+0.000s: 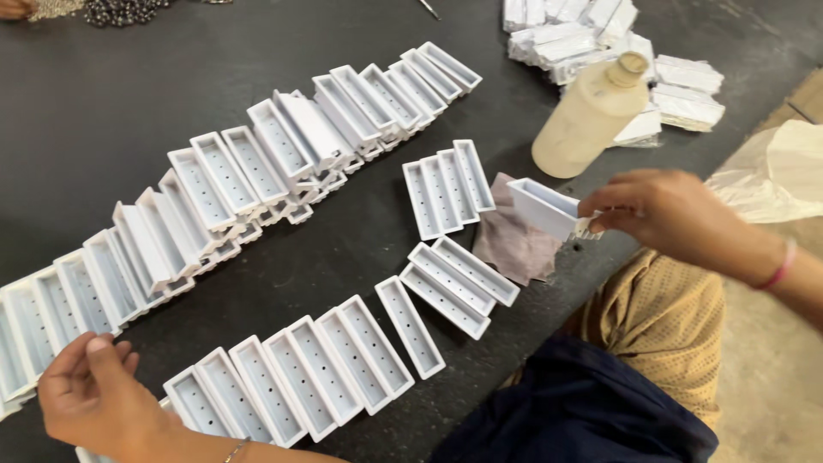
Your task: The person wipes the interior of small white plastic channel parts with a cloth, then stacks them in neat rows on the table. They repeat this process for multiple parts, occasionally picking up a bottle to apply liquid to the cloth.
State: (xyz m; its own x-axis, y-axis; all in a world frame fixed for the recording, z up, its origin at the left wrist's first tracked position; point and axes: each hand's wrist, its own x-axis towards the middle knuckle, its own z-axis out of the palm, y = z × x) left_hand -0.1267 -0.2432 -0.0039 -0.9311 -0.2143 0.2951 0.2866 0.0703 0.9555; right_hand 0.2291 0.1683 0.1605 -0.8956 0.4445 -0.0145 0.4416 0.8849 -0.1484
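While right hand [664, 210] pinches white tray [544, 206], left hand [94, 390] seemingly rests.

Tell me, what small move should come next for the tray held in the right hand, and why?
Probably lower the white tray from the right hand onto the dark table, beside the short row of trays. It hangs in the air, and every other tray lies in a row.

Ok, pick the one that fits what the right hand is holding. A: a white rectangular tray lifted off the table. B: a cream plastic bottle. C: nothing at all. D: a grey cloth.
A: the right hand pinches one end of a white tray held up above the grey cloth, while the cream bottle stands untouched on the dark table.
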